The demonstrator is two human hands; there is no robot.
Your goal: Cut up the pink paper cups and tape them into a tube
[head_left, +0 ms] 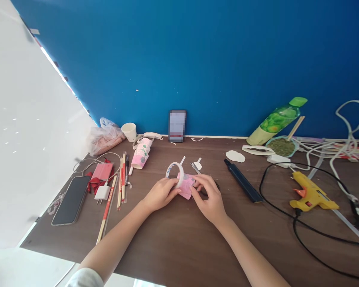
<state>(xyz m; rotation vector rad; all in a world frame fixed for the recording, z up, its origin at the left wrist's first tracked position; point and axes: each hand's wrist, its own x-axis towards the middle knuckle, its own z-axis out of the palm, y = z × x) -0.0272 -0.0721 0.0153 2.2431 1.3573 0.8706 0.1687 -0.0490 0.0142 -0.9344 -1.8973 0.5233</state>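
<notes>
My left hand (163, 194) grips the lower edge of a white ring that looks like a roll of tape (181, 175), standing upright with bluish marks inside. Directly beside it lies a pink patterned piece of paper cup (185, 187), partly behind the ring and my fingers. The thumb and fingers of my right hand (210, 198) pinch at the right edge of this pink piece. Just beyond my right fingers, scissors (195, 167) lie partly hidden, near a small white scrap (199, 164). A dark round thing is mostly covered by my right hand.
On the left are a phone (71, 200), chopsticks (107, 211), a charger (102, 193) and a pink cut cup (140, 155). A second phone (177, 125) leans on the blue wall. Rightward lie a black stick-like tool (242, 181), a yellow glue gun (312, 193), cables and a green bottle (277, 121).
</notes>
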